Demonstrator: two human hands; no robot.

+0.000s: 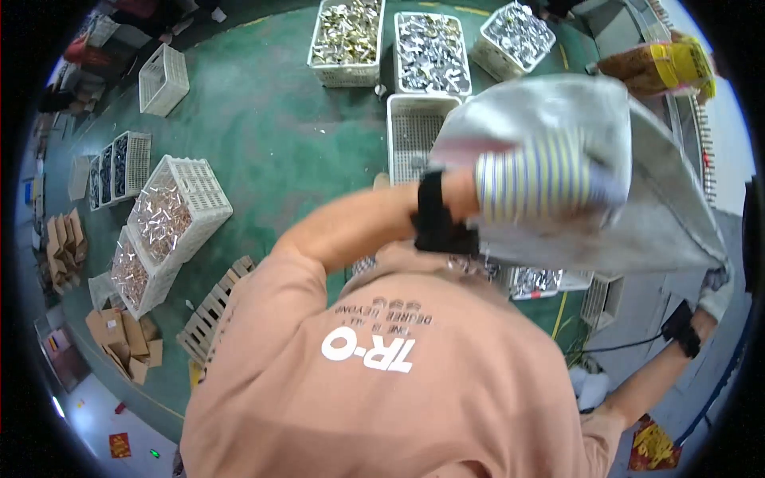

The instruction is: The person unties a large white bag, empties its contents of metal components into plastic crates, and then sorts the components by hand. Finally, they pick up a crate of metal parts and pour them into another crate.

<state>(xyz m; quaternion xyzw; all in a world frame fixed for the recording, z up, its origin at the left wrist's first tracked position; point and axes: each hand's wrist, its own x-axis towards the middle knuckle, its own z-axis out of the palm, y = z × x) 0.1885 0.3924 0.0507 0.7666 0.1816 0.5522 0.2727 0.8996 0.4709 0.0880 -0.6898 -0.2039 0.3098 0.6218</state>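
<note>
A large silvery-grey sack [550, 111] spreads in front of me on the right; whether it is cloth or plastic I cannot tell. My left hand [542, 179], in a striped glove, reaches across to the right over the sack's surface. Its fingers are smeared by motion. My right hand [715, 293], in a pale glove, is closed on the lower right corner of the sack. Partly hidden beneath the sack's left edge is a white plastic crate [392, 131], its grid bottom showing.
Ahead stand white crates [344, 77] of gold and silver metal parts. More crates [209, 191] with shiny pieces are at left, near a wooden pallet [211, 315] and flattened cardboard [119, 338]. Another crate [603, 301] is at right. A yellow-and-brown sack [661, 68] lies far right.
</note>
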